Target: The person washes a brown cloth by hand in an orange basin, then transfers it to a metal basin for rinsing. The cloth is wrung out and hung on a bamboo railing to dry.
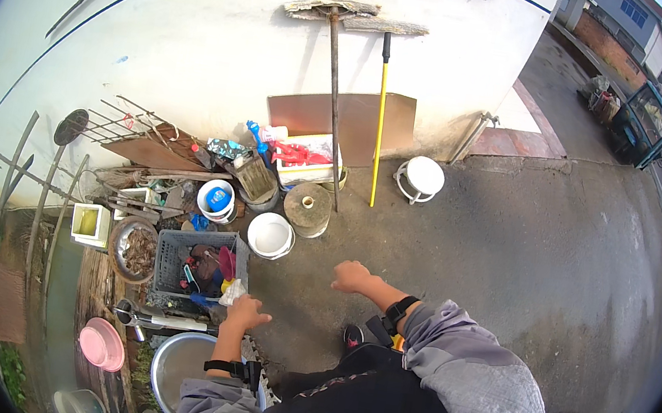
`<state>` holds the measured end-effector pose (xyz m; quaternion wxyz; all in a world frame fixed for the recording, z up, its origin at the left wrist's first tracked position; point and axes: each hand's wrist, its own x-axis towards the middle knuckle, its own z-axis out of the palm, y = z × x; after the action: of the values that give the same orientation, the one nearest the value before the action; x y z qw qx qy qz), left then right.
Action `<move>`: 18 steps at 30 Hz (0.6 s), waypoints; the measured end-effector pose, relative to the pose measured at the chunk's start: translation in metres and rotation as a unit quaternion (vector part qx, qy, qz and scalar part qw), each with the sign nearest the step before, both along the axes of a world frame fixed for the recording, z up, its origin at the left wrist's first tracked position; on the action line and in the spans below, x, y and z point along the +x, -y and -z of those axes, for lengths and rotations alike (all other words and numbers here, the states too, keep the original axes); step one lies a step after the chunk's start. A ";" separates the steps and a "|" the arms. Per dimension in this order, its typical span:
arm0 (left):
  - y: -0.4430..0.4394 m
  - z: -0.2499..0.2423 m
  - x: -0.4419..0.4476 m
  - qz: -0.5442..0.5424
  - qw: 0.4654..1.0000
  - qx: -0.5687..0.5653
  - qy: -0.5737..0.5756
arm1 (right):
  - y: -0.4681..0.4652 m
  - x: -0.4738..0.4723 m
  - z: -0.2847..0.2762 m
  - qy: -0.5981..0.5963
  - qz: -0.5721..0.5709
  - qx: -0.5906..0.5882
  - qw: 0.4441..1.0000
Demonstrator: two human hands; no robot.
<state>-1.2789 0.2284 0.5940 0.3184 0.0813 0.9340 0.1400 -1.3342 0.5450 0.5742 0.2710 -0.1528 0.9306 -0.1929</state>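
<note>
My left hand (246, 314) hangs with thumb and fingers apart, just in front of the corner of a grey plastic crate (169, 261). Nothing shows in its grasp. A crumpled white cloth or bag (234, 292) lies at that corner, right by my fingertips; whether they touch is unclear. Inside the crate are dark cloths and a magenta item (227, 264). Below my left forearm stands a large round metal basin (173, 355), partly covered by the arm. Over the bare concrete, my right hand (352, 276) is held palm down with curled fingers; its palm is hidden.
A white bucket (271, 235), a round-lidded container (307, 208) and a white stool (424, 176) stand ahead. A wooden-handled tool (334, 94) and a yellow-handled one (380, 125) lean on the wall. At left are a pink basin (102, 344), a metal tap (129, 311) and channel water.
</note>
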 end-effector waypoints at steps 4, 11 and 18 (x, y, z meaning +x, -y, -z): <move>-0.095 -0.034 -0.100 -0.262 0.829 0.472 0.146 | -0.115 -0.048 -0.027 0.351 0.305 -0.533 0.707; -0.221 -0.091 -0.266 0.205 0.960 0.188 -0.015 | -0.192 -0.138 -0.078 0.020 0.197 -0.218 0.956; -0.329 -0.154 -0.409 0.272 0.932 0.226 -0.082 | -0.240 -0.234 -0.146 -0.069 0.280 -0.250 0.924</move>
<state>-1.6876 0.5574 0.7481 0.2400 0.4131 0.8427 0.2483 -1.5680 0.7847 0.7205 0.0935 0.0386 0.8732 -0.4767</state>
